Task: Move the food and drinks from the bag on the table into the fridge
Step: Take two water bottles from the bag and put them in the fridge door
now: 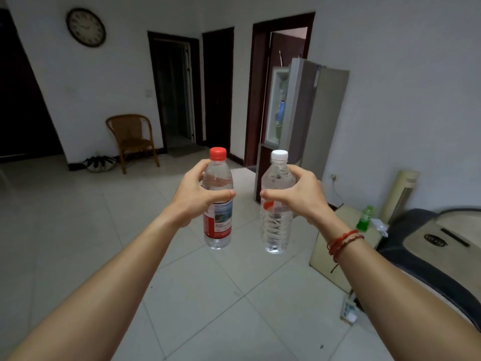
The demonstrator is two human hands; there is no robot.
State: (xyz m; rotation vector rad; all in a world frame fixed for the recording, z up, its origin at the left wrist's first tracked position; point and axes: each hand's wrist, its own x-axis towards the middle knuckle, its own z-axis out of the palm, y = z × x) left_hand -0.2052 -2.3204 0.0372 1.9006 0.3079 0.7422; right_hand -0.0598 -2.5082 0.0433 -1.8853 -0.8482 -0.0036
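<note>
My left hand (pixel 194 196) grips a clear water bottle with a red cap and red label (pixel 218 225), held upright in front of me. My right hand (pixel 299 195) grips a second clear water bottle with a white cap (pixel 275 230), also upright. Both bottles hang in the air above the tiled floor. Ahead, against the right wall, stands the grey fridge (pixel 317 115) with its upper door swung open; several items show on the lit door shelves. The bag and table are out of view.
A wicker chair (pixel 132 139) stands at the far left wall beside dark doorways. At my right are a small cream table with a green bottle (pixel 365 218), a tower fan (pixel 400 196), a sofa (pixel 429 246) and a power strip (pixel 348 310) on the floor.
</note>
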